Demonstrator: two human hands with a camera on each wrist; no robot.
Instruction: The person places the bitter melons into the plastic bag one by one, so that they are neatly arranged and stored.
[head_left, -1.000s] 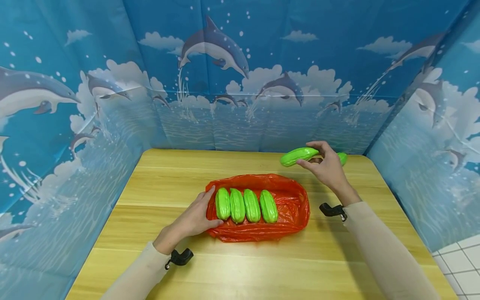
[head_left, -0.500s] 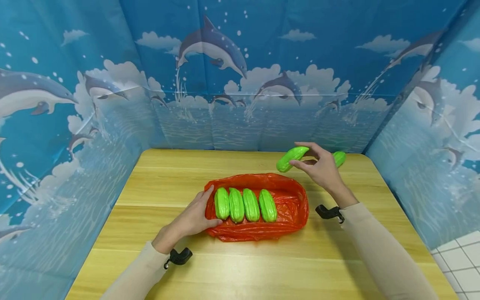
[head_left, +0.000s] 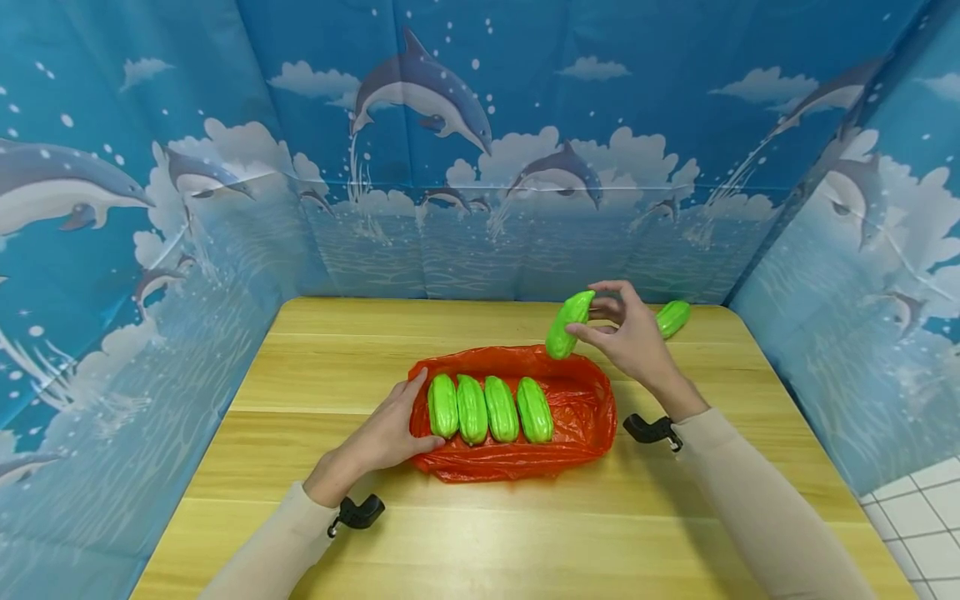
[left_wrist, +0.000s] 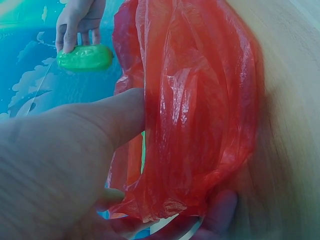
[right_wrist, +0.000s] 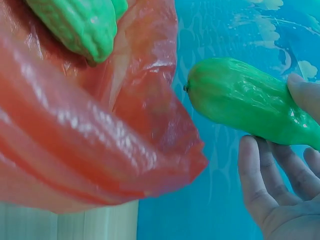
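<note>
A red plastic-lined container (head_left: 592,417) holds several green ribbed vegetables (head_left: 502,410) standing side by side in its left and middle part. The left hand (head_left: 386,429) grips the container's left end; in the left wrist view its thumb (left_wrist: 120,112) lies over the red plastic (left_wrist: 200,110) and fingers show beneath. Between thumb and fingers, the right hand (head_left: 636,340) pinches another green vegetable (head_left: 567,327), tilted, above the container's back right rim. The right wrist view shows that vegetable (right_wrist: 240,100) held near its narrow end, beside the red plastic (right_wrist: 145,100).
One more green vegetable (head_left: 672,318) lies on the wooden table (head_left: 315,350) near its back right corner, behind the right hand. A blue curtain with dolphins (head_left: 465,250) stands along the back and both sides. Black wrist devices (head_left: 360,512) are on both arms.
The right hand has moved left and slightly toward the container, turning its vegetable from nearly level to steeply tilted. More of the vegetable behind it shows. The left hand stays on the container.
</note>
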